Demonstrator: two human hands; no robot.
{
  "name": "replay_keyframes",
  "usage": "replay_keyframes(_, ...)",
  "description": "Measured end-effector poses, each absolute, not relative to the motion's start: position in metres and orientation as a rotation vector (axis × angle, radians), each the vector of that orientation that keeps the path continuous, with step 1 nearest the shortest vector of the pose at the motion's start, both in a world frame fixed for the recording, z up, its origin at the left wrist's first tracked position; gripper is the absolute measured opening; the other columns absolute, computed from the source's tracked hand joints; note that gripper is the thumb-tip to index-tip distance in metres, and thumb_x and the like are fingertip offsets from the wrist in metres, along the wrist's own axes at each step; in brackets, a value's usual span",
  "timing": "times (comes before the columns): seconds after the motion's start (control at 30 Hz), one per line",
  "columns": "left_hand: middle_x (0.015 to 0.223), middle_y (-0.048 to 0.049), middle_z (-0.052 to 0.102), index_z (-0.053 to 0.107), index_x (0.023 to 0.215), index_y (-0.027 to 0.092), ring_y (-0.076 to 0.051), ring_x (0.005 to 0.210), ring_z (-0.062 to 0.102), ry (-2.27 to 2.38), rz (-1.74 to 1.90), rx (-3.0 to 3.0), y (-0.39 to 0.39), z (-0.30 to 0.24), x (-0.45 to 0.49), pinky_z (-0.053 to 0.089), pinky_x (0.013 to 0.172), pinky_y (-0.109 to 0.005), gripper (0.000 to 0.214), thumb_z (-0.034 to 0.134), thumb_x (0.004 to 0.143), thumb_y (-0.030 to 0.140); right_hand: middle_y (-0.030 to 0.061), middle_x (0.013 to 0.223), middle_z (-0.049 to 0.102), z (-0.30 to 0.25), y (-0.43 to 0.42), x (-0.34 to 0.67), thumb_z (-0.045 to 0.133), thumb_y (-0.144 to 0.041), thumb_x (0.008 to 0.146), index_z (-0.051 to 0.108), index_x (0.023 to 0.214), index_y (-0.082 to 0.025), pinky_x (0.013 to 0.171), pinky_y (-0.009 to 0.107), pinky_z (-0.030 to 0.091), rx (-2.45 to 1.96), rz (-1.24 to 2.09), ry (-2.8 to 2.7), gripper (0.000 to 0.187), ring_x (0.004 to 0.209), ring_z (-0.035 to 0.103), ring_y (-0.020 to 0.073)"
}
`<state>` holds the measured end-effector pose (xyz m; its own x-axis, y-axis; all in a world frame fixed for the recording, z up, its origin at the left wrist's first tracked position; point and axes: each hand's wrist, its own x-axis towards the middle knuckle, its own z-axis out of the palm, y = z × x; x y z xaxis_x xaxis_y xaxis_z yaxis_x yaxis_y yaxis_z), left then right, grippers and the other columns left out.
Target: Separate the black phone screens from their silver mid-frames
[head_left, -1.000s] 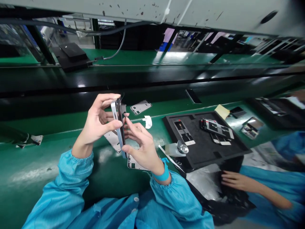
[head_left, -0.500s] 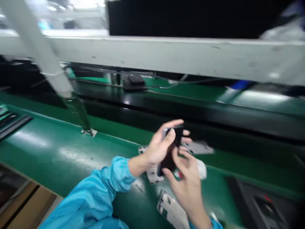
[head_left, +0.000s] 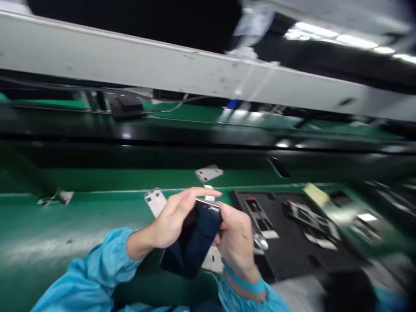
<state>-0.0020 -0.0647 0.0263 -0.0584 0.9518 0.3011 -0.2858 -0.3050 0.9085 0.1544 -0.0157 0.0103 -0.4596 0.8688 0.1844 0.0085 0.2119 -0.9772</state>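
head view: i have a dark phone (head_left: pixel 190 245) gripped in both hands above the green bench (head_left: pixel 48 229), its glossy face turned up toward me and its body tilted, near end hanging lower left of the grip. left hand (head_left: pixel 169 221) closed on the upper left edge, fingers stretched along and past the top edge. right hand (head_left: pixel 235 232) curled round the upper right corner, some fingertips visible beside the right edge; what the remaining fingers do behind the phone i cannot tell. blue wristband (head_left: pixel 245 281) on the right wrist, just above a blue sleeve cuff. three pale plates with cut-outs lie around the grip: a left plate (head_left: pixel 155 201) just beside the left hand, a rear plate (head_left: pixel 209 173) beyond the phone, and a near plate (head_left: pixel 212 261) partly hidden by the phone and right hand. to the right, a black tray (head_left: pixel 286 255) carries one flat phone part (head_left: pixel 261 219) lying alone and a pile of phone parts (head_left: pixel 312 223) further right, blurred. small round metal cup (head_left: pixel 260 242) near the right hand, at the tray's left side. yellow pad (head_left: pixel 316 195) at the tray's far edge. dark slab (head_left: pixel 277 167) lies beyond the tray. black box (head_left: pixel 126 107) with a cable sits at the back, well apart from the hands.
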Motion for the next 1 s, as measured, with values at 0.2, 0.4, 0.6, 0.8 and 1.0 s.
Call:
replay_keyframes(0.2, 0.112, -0.0108, 0.083, 0.080, 0.104, 0.019, -0.027, 0.110, 0.077, 1.077, 1.762, 1.227, -0.044, 0.020, 0.002, 0.059, 0.103, -0.038, 0.054, 0.058, 0.105, 0.068, -0.0024, 0.060, 0.050, 0.021, 0.002, 0.139, 0.064, -0.083, 0.093, 0.058, 0.065, -0.020, 0.053, 0.024, 0.042, -0.768, 1.241, -1.640, 0.070, 0.056, 0.046, 0.0118)
replay_keyframes(0.4, 0.090, -0.0066, 0.082, 0.057, 0.124, 0.023, -0.022, 0.068, 0.079, 0.789, 1.879, 0.707, -0.034, 0.037, -0.025, 0.068, 0.065, -0.038, 0.055, 0.049, 0.106, 0.074, 0.0060, 0.075, 0.071, -0.010, -0.022, 0.157, 0.036, -0.074, 0.110, 0.073, 0.083, -0.020, 0.073, 0.032, 0.057, -0.630, 1.546, -2.018, 0.071, 0.074, 0.067, 0.0199)
replay_keyframes(0.6, 0.091, -0.0052, 0.082, 0.057, 0.126, 0.023, -0.019, 0.068, 0.078, 0.744, 1.957, 0.635, -0.032, 0.039, -0.026, 0.068, 0.065, -0.032, 0.054, 0.066, 0.100, 0.070, 0.0006, 0.044, 0.050, -0.030, -0.015, 0.151, 0.049, -0.087, 0.098, 0.059, 0.053, -0.020, 0.046, 0.025, 0.037, -0.600, 1.670, -1.972, 0.081, 0.042, 0.049, 0.0119)
replay_keyframes(0.8, 0.091, -0.0037, 0.081, 0.057, 0.123, 0.026, -0.020, 0.070, 0.078, 0.811, 2.024, 0.660, -0.021, 0.029, -0.025, 0.067, 0.065, -0.031, 0.062, 0.075, 0.090, 0.076, 0.0015, 0.043, 0.051, -0.043, -0.019, 0.125, 0.065, -0.090, 0.086, 0.056, 0.046, -0.020, 0.044, 0.025, 0.035, -0.706, 1.695, -1.777, 0.081, 0.042, 0.048, 0.0110)
replay_keyframes(1.0, 0.083, -0.0047, 0.081, 0.060, 0.117, 0.025, -0.021, 0.063, 0.076, 0.914, 2.219, 0.566, -0.008, 0.030, -0.019, 0.065, 0.060, -0.032, 0.059, 0.059, 0.097, 0.081, 0.0043, 0.062, 0.070, -0.034, -0.014, 0.121, 0.077, -0.093, 0.069, 0.072, 0.069, -0.016, 0.050, 0.028, 0.055, -0.517, 2.102, -1.631, 0.077, 0.050, 0.063, 0.0138)
